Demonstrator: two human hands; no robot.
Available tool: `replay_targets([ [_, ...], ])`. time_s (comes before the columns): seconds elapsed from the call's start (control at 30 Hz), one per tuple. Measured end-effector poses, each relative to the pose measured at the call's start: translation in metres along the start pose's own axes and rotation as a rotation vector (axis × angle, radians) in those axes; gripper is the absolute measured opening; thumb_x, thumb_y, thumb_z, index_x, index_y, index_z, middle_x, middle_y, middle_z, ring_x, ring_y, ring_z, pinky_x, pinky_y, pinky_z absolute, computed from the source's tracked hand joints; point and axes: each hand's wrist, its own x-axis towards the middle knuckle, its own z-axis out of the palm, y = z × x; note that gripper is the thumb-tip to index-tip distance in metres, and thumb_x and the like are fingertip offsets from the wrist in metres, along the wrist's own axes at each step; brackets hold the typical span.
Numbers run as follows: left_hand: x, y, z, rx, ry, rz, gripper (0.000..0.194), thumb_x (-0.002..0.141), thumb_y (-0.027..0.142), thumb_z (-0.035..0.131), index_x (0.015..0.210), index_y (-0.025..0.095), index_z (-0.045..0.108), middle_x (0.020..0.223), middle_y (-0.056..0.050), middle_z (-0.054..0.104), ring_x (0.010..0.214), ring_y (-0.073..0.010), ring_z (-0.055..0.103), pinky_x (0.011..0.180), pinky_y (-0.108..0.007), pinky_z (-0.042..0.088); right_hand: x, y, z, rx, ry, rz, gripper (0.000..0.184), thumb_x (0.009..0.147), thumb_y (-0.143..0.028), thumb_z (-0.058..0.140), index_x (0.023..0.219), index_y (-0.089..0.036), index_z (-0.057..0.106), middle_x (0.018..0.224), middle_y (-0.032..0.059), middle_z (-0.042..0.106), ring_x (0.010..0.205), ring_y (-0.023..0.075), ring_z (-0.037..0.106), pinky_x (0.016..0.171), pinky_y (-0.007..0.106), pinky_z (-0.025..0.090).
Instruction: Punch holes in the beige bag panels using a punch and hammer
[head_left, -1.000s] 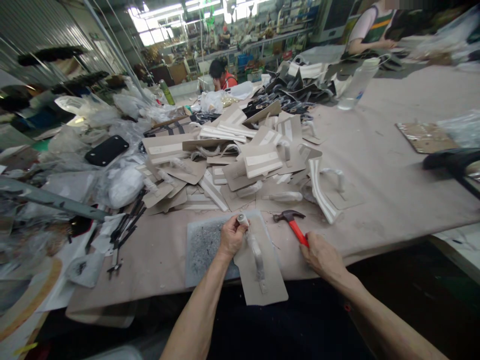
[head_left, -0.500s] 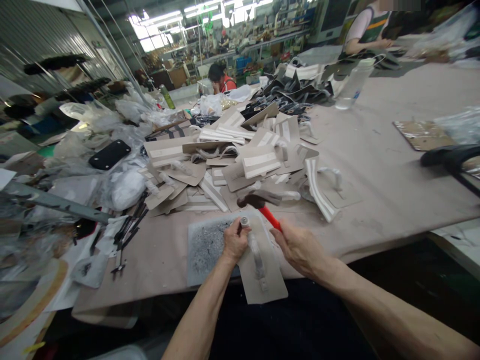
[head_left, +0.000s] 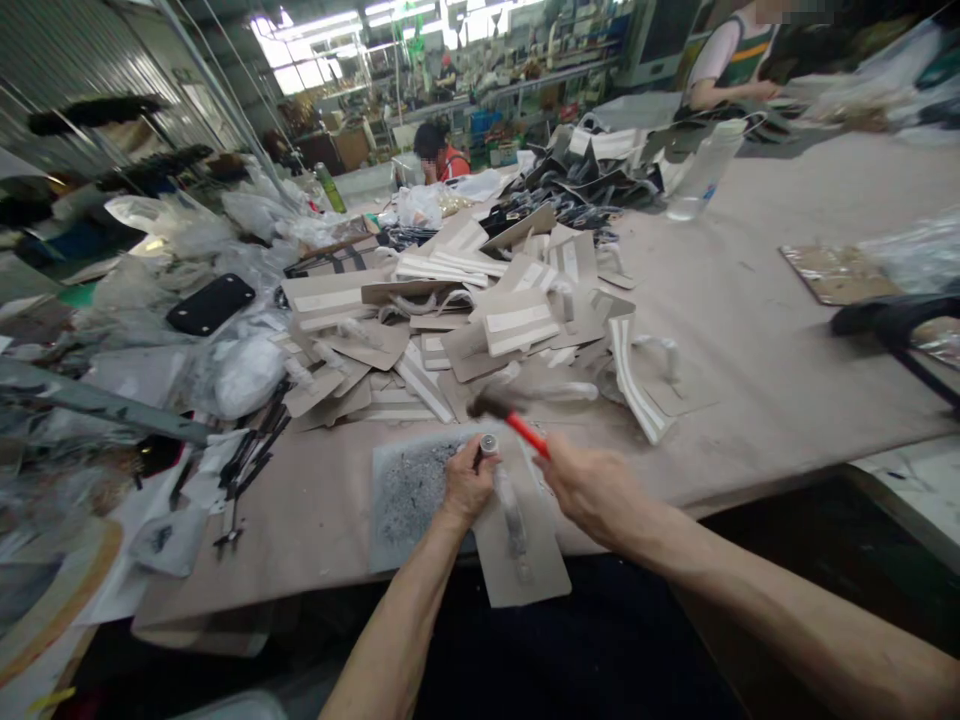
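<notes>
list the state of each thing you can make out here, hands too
Left hand: closed on the short cylinder
Short cylinder: held end up, round top showing
Right hand: closed around the hammer's handle
Hammer: held up, head blurred
Handled panel: partly over the gray slab, near end past the table edge
Gray slab: flat, speckled
Beige panels: loosely heaped
Clear bottle: standing

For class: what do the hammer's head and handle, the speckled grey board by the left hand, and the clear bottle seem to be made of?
Hammer head: probably metal, dark and dull, though blurred.
Handle: perhaps plastic or rubber, judging by its even, bright red.
Grey board: possibly plastic or stone; matte, with dark speckling.
Bottle: likely plastic, possibly glass; smooth and see-through.
</notes>
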Motion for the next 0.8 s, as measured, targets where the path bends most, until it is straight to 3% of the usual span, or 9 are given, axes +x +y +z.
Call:
replay_targets([
  [0.07,-0.001,0.000,0.000,0.002,-0.007,0.000,0.024,0.082,0.022,0.060,0.104,0.019,0.069,0.078,-0.001,0.067,0.069,-0.0151,0.059,0.069,-0.024,0.047,-0.012,0.014,0.022,-0.108,-0.305,0.011,0.026,0.099,-0.033,0.034,0.086,-0.018,0.051,0.052,-0.0021,0.048,0.041,0.0115,0.038,0.046,0.029,0.013],
  [0.13,-0.001,0.001,0.000,-0.003,-0.001,0.013,0.025,0.082,0.022,0.059,0.105,0.020,0.069,0.077,0.000,0.066,0.069,-0.0151,0.059,0.070,-0.024,0.047,-0.019,0.028,0.031,-0.143,-0.419,0.061,0.026,0.100,-0.035,0.037,0.093,-0.017,0.053,0.057,0.0002,0.053,0.045,0.0131,0.044,0.049,0.030,0.012],
  [0.37,0.000,0.001,-0.002,-0.054,0.013,0.042,0.015,0.081,0.021,0.062,0.094,0.019,0.069,0.081,-0.002,0.068,0.075,-0.0162,0.062,0.073,-0.024,0.050,-0.045,0.081,0.058,-0.089,-0.477,0.311,0.030,0.102,-0.037,0.035,0.092,-0.016,0.054,0.065,0.0038,0.060,0.058,0.0168,0.056,0.056,0.028,0.031],
  [0.47,0.000,-0.002,-0.001,-0.091,0.020,0.024,0.014,0.080,0.024,0.065,0.092,0.019,0.070,0.078,-0.002,0.068,0.072,-0.0159,0.062,0.070,-0.023,0.050,-0.054,0.090,0.073,-0.215,-0.429,0.377,0.028,0.099,-0.032,0.040,0.104,-0.010,0.057,0.083,0.0138,0.064,0.074,0.0249,0.061,0.063,0.033,0.039],
  [0.53,0.000,-0.003,0.000,-0.115,0.026,0.006,0.013,0.079,0.025,0.067,0.090,0.018,0.071,0.077,-0.002,0.068,0.072,-0.0159,0.062,0.070,-0.024,0.050,-0.054,0.078,0.078,-0.241,-0.294,0.272,0.033,0.096,-0.027,0.045,0.122,-0.008,0.053,0.111,0.0213,0.061,0.095,0.0302,0.060,0.075,0.038,0.043],
  [0.63,0.003,-0.002,0.003,-0.196,0.047,-0.057,0.019,0.075,0.029,0.072,0.091,0.018,0.072,0.079,-0.002,0.070,0.073,-0.0162,0.064,0.072,-0.024,0.050,-0.047,0.040,0.086,-0.089,-0.193,-0.097,0.048,0.092,-0.016,0.046,0.140,-0.017,0.042,0.140,0.0178,0.045,0.115,0.0274,0.051,0.091,0.039,0.042],
  [0.73,0.008,-0.001,0.005,-0.345,0.130,-0.195,0.027,0.072,0.034,0.076,0.091,0.016,0.071,0.082,-0.003,0.073,0.074,-0.0167,0.066,0.071,-0.025,0.052,-0.042,0.002,0.101,0.061,-0.360,-0.386,0.038,0.088,-0.009,0.047,0.123,-0.020,0.054,0.131,0.0114,0.052,0.105,0.0222,0.052,0.088,0.035,0.043],
  [0.8,0.012,-0.003,0.000,-0.449,0.250,-0.299,0.028,0.073,0.038,0.074,0.088,0.015,0.070,0.080,-0.004,0.073,0.072,-0.0167,0.068,0.069,-0.025,0.053,-0.042,-0.011,0.111,0.060,-0.437,-0.418,0.023,0.088,-0.010,0.049,0.107,-0.018,0.059,0.116,0.0098,0.058,0.095,0.0214,0.051,0.083,0.034,0.043],
])
